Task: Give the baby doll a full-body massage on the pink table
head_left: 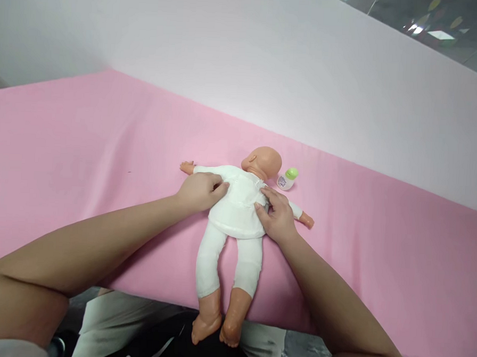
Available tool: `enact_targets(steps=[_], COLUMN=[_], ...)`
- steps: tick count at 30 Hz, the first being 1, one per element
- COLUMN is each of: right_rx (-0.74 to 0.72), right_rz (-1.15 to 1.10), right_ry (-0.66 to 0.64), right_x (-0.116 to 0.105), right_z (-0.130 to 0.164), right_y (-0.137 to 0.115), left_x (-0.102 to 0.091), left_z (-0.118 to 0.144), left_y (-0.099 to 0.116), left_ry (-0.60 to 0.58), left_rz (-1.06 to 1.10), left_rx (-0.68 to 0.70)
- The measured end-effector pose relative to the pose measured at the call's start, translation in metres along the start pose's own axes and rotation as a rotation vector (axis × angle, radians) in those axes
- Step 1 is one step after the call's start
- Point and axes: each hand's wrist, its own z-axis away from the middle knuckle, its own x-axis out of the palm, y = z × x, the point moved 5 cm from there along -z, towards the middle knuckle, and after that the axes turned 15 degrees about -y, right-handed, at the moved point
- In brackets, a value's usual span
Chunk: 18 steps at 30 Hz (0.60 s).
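A baby doll (237,210) in a white top and white leggings lies face down on the pink surface (104,155), head away from me, arms spread, feet hanging over the near edge. My left hand (201,191) rests on the doll's left side at the shoulder, fingers curled against the white top. My right hand (275,216) presses on the doll's right side, fingers pinching the fabric near the armpit. A small white bottle with a green cap (287,179) lies just right of the doll's head.
A pale pink-white wall (268,68) rises behind the pink surface. My lap in light and dark clothing (142,328) shows below the near edge.
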Motion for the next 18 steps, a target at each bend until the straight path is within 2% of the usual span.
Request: enact_targets(steps=[3,6,9,13,18], right_rx=[0.009,0.036,0.084,0.077,0.005], right_rz=[0.036,0.028,-0.066,-0.356,-0.824], right_ry=[0.052,0.027,-0.053,-0.191,-0.333], right_x=[-0.001,0.0,0.004,0.015,0.029], right_z=[0.001,0.001,0.0,-0.002,-0.006], right_y=[-0.003,-0.004,-0.001,0.003,-0.005], left_x=[0.006,0.01,0.012,0.01,0.0], left_z=[-0.005,-0.008,-0.006,0.006,0.024], left_y=[-0.009,-0.009,-0.002,0.017,0.043], left_ry=[-0.131,-0.107,-0.066,-0.042,0.009], left_rz=[0.087,0.201,0.323,0.475,0.54], left_rx=[-0.073,-0.003,0.115,0.274,0.57])
